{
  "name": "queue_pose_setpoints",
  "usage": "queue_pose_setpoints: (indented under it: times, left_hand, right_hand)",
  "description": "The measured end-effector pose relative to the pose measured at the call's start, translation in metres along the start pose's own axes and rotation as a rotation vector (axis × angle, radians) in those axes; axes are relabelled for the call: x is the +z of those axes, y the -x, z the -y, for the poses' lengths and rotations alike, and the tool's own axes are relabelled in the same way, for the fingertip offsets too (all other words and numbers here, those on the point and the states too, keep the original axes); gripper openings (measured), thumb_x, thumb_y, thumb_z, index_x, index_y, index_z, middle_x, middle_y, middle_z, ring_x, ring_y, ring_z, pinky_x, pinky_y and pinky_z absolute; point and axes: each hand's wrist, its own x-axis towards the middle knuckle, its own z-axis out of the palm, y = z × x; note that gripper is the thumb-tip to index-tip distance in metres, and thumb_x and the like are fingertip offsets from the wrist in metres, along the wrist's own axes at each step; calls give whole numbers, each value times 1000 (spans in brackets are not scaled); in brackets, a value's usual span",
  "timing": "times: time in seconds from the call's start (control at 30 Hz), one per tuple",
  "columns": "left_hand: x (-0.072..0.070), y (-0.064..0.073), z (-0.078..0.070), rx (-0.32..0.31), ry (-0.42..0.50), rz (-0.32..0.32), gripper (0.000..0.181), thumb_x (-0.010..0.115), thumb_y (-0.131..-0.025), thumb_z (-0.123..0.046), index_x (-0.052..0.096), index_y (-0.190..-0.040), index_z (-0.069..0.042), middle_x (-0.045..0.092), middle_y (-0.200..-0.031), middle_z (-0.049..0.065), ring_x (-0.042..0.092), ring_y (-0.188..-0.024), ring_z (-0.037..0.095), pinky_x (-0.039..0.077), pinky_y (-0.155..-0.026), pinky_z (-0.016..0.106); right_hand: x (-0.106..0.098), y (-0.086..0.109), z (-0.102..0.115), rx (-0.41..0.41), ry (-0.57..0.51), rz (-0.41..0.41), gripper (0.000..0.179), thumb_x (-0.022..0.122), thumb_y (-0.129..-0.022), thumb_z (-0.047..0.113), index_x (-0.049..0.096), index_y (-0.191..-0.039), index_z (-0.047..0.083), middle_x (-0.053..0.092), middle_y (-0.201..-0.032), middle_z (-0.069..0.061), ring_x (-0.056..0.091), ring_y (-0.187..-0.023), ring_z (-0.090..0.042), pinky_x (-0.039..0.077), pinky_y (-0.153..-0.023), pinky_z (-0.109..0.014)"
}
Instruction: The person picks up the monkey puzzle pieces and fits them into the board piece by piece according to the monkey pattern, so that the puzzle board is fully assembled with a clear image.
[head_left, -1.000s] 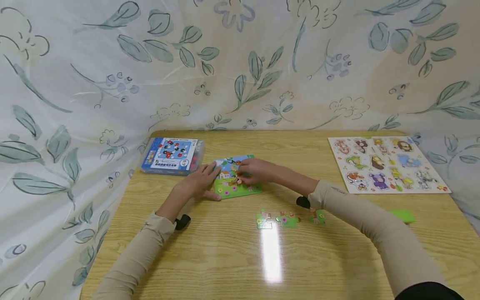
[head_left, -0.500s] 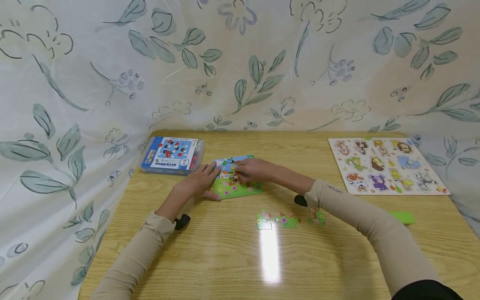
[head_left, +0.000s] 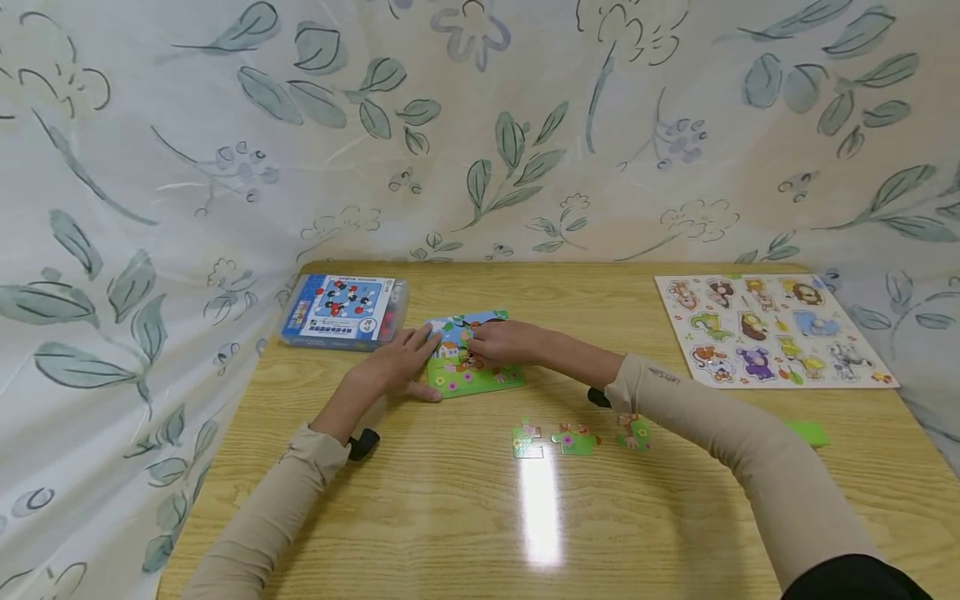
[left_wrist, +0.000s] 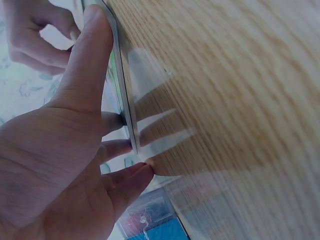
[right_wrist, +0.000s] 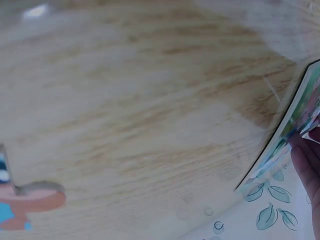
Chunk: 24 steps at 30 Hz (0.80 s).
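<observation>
A colourful jigsaw board [head_left: 472, 385] lies in the middle of the table, mostly green and blue with a house and flowers. Along its left edge rests my left hand [head_left: 397, 362]; in the left wrist view the thumb and straight fingers touch the thin rim [left_wrist: 122, 85]. My right hand [head_left: 510, 340] is over the board's right half, fingers curled, pinching a small jigsaw piece [right_wrist: 311, 131] at the picture surface. The hand covers most of that piece. Three loose pieces lie in a row nearer me: left piece [head_left: 527, 443], middle piece [head_left: 576, 443], right piece [head_left: 637, 435].
A blue-and-clear plastic box [head_left: 345, 310] with molecule models on its label stands behind the left hand. At the back right lies an animal puzzle board [head_left: 776, 333]. A green block [head_left: 810, 433] sits beyond the right sleeve. A floral cloth [head_left: 480, 150] hangs behind the table.
My right hand has shifted slightly left on the board, its fingers lower over the picture. The left hand and the loose pieces have stayed in place.
</observation>
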Motion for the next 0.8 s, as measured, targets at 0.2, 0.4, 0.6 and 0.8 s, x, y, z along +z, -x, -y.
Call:
queue_pose_setpoints:
  times: [0.2,0.4,0.6,0.8]
  left_hand:
    - [1,0,1,-4,0,-2,104,59,-85,-65,11,-157,-6,7,-163,19,18,-148,41,29,-114,57]
    - [2,-1,1,-11,5,-1,104,59,-85,-65,10,-157,-7,7,-164,18,17,-149,40,29,-115,57]
    - [2,-1,2,-19,8,0,104,58,-85,-65,10,-157,-8,6,-164,17,16,-149,39,29,-115,57]
    - [2,0,0,-19,5,-1,104,58,-85,-65,10,-157,-8,6,-164,17,16,-149,39,29,-114,58]
  right_hand:
    - [2,-3,-1,-29,33,8,16,57,-98,21,59,-88,8,57,-76,-4,42,-60,-11,41,-56,-21]
    - [4,-7,-2,-25,13,25,18,58,-97,19,59,-82,9,53,-72,-3,26,-59,-8,31,-54,-19]
    - [1,-12,-1,12,-35,68,22,58,-98,21,61,-80,10,52,-73,-3,27,-62,-9,30,-56,-20]
    - [-1,-13,0,24,-50,90,20,58,-98,24,66,-87,9,54,-78,-4,31,-66,-10,36,-58,-21]
